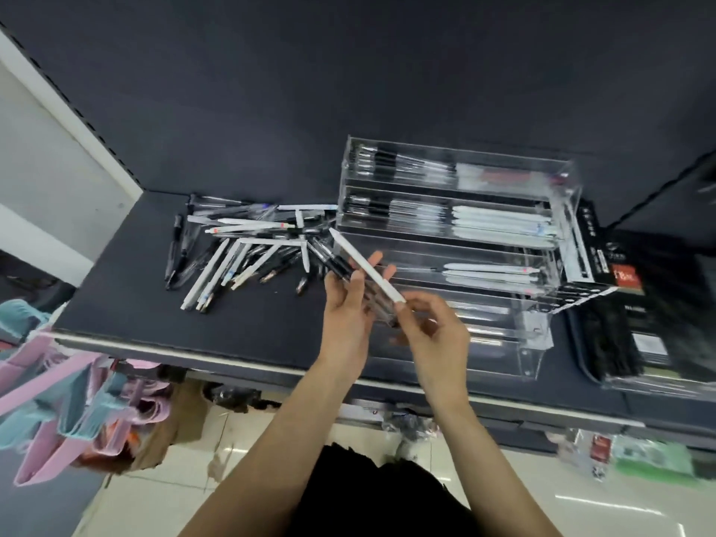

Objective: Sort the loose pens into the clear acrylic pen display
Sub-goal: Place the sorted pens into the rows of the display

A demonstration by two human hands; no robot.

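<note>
A heap of loose pens [240, 250], white ones and black-and-clear ones, lies on the dark shelf [162, 315] left of the clear acrylic pen display [457, 230]. The display's stepped tiers hold rows of black pens and white pens. My left hand [348, 304] holds a small bundle of black-and-clear pens [348, 271] in front of the display's left corner. My right hand [430, 327] pinches the lower end of a white pen [366, 267] that slants up to the left across the bundle.
A black box of pens [592, 261] stands right of the display, with dark packaged goods [651, 335] beyond it. Pink and blue items [66, 397] hang below the shelf's left front edge. A tiled floor [248, 451] shows underneath.
</note>
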